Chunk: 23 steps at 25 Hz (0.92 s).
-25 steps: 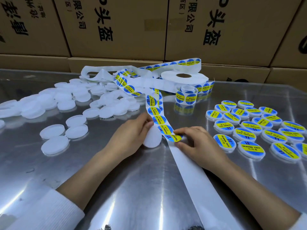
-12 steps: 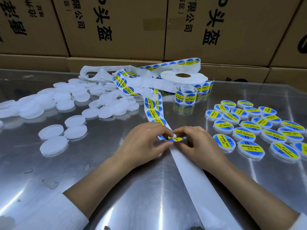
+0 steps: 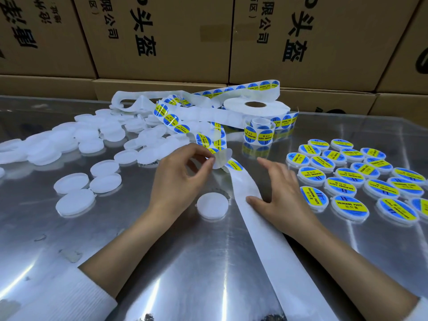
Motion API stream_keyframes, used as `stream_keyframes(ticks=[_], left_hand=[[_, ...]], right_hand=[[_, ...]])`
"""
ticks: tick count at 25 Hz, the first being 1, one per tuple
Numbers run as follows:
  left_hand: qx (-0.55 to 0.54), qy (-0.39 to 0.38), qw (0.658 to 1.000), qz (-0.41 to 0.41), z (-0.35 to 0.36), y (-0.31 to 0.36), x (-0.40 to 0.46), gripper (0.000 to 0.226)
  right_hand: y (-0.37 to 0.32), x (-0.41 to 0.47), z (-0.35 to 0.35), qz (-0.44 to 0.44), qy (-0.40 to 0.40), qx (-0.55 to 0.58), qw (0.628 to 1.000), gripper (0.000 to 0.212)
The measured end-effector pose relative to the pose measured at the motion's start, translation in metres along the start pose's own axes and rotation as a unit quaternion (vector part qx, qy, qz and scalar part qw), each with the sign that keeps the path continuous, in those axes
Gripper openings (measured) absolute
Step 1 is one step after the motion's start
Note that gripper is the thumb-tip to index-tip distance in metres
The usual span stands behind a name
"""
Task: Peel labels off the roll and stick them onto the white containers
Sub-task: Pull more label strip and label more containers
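My left hand (image 3: 183, 179) pinches a peeled round label (image 3: 222, 158) between thumb and forefinger, its pale back facing me, lifted above the table. A bare white container (image 3: 212, 205) lies flat just below that hand. My right hand (image 3: 279, 193) rests with relaxed, spread fingers on the empty white backing strip (image 3: 247, 188), which runs toward me. The label strip (image 3: 203, 139) with blue and yellow labels loops back to the big roll (image 3: 257, 108). Several unlabelled white containers (image 3: 105, 167) lie at the left, several labelled ones (image 3: 347, 176) at the right.
A small coil of labels (image 3: 259, 133) stands in front of the big roll. Cardboard boxes (image 3: 162, 42) form a wall along the far edge of the shiny metal table (image 3: 185, 262). Loose backing tape (image 3: 139, 100) curls behind the white containers.
My left hand has peeled a label off the strip and lifted it. The white container now lies on the table. My right hand let go of the label and opened onto the backing strip.
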<state>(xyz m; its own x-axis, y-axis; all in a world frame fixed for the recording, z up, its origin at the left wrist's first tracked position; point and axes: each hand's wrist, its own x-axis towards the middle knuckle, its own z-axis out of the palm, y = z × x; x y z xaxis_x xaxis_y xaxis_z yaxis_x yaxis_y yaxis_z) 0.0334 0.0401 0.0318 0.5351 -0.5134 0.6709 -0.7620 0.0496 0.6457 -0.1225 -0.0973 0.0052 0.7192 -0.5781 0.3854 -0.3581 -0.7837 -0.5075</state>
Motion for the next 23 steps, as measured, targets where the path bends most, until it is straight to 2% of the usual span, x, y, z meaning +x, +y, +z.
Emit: stream_keyframes(ticks=[2, 5, 8, 10, 14, 17, 19, 21, 23], left_hand=[[0.009, -0.006, 1.0, 0.001, 0.001, 0.0, -0.002, 0.01], [0.011, -0.012, 1.0, 0.003, 0.002, 0.0, -0.003, 0.007], [0.016, -0.021, 1.0, 0.0, 0.001, 0.0, -0.003, 0.005], [0.025, -0.025, 0.999, 0.002, 0.002, -0.001, -0.003, 0.005], [0.033, -0.043, 0.999, -0.009, 0.005, -0.004, -0.003, 0.002], [0.034, -0.084, 0.996, -0.016, 0.007, -0.007, -0.007, 0.005], [0.034, -0.122, 0.992, -0.005, 0.008, -0.007, -0.009, 0.009], [0.042, -0.144, 0.989, 0.002, 0.008, -0.005, -0.009, 0.016], [0.051, -0.137, 0.989, 0.004, 0.006, -0.003, -0.009, 0.017]], right_hand=[[-0.003, 0.0, -0.003, -0.019, 0.042, -0.001, 0.999, 0.075], [-0.011, -0.003, -0.006, -0.069, 0.056, 0.013, 0.996, 0.055], [-0.019, -0.007, -0.007, -0.092, -0.033, 0.022, 0.995, 0.021], [-0.022, -0.009, -0.007, -0.089, -0.077, 0.011, 0.993, 0.012], [-0.023, -0.008, -0.008, -0.04, -0.056, -0.004, 0.998, 0.014], [-0.02, -0.006, -0.008, 0.0, -0.034, -0.057, 0.998, 0.014], [-0.02, -0.005, -0.007, 0.035, -0.017, 0.019, 0.999, 0.021], [-0.022, -0.003, -0.009, 0.091, -0.011, 0.171, 0.981, 0.032], [-0.025, -0.001, -0.01, 0.124, -0.008, 0.237, 0.964, 0.041]])
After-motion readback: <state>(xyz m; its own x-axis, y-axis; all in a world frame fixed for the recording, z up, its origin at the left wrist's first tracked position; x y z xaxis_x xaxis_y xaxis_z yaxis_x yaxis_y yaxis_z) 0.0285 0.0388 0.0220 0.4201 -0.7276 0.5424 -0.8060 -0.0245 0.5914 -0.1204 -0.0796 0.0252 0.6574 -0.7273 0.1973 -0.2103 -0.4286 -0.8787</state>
